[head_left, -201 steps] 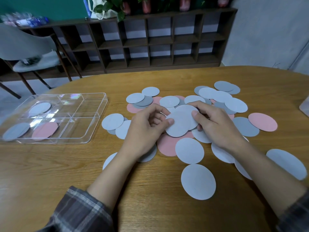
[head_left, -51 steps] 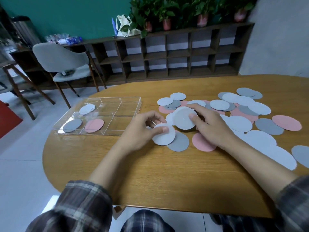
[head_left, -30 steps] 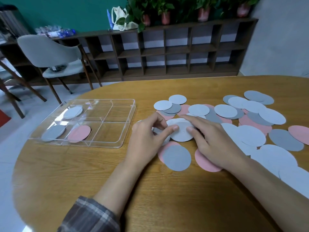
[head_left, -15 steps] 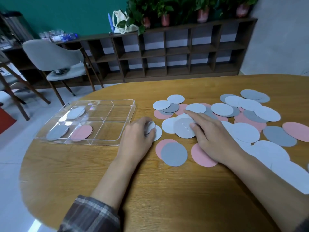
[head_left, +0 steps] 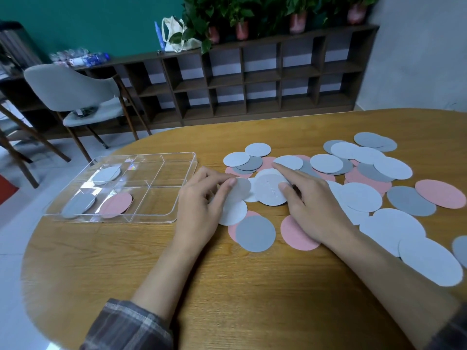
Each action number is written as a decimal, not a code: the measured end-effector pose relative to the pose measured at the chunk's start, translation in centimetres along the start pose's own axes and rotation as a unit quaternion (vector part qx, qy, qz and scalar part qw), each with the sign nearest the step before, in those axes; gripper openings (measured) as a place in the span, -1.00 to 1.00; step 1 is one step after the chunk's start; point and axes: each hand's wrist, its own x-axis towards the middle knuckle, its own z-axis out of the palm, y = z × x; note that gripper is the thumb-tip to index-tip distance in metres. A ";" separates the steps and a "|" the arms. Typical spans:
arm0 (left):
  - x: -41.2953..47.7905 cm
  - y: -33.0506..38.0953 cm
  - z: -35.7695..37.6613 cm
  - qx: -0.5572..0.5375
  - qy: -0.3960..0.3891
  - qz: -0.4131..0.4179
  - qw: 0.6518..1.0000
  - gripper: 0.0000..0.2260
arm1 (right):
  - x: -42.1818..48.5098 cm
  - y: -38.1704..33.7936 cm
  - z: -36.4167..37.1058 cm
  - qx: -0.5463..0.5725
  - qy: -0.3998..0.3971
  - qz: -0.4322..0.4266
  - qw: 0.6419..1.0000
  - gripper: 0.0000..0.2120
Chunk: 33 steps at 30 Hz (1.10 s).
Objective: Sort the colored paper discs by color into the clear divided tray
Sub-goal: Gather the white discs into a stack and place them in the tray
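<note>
The desk (head_left: 252, 299) is warm honey-brown with a fine wood grain. The paper discs scattered on it come in three colours: pale bluish white (head_left: 361, 197), mid grey (head_left: 255, 233) and salmon pink (head_left: 439, 193). The divided tray (head_left: 161, 218) is colourless and clear; it shows one pale disc (head_left: 106, 174), one grey disc (head_left: 78, 205) and one pink disc (head_left: 115, 204). The sleeve (head_left: 126, 327) has a muted plaid of grey, brown and cream. The wall (head_left: 75, 21) is teal, the shelf unit (head_left: 252, 79) dark brown, the chair (head_left: 68, 87) light grey.

Grey chair (head_left: 75, 97), cubby shelf (head_left: 252, 79) (potted plants (head_left: 240, 16) on top), tote bag (head_left: 177, 36).
</note>
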 end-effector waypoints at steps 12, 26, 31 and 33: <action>-0.3 0.0 0.5 -0.104 -0.055 -0.075 0.990 -0.98 | 0.2 -0.4 -0.4 0.007 0.060 0.024 0.998 -0.57; -0.6 0.6 1.4 -0.099 -0.051 -0.113 0.987 -0.77 | -0.5 -1.0 0.8 0.023 -0.077 -0.018 0.997 -0.57; -0.5 0.6 1.1 -0.043 -0.054 -0.068 0.995 -0.76 | -0.6 -1.1 0.8 -0.053 -0.088 -0.054 0.993 -0.57; -0.4 0.2 0.6 -0.020 -0.068 -0.052 0.996 -0.77 | -0.6 -1.0 0.5 -0.061 -0.077 -0.062 0.993 -0.60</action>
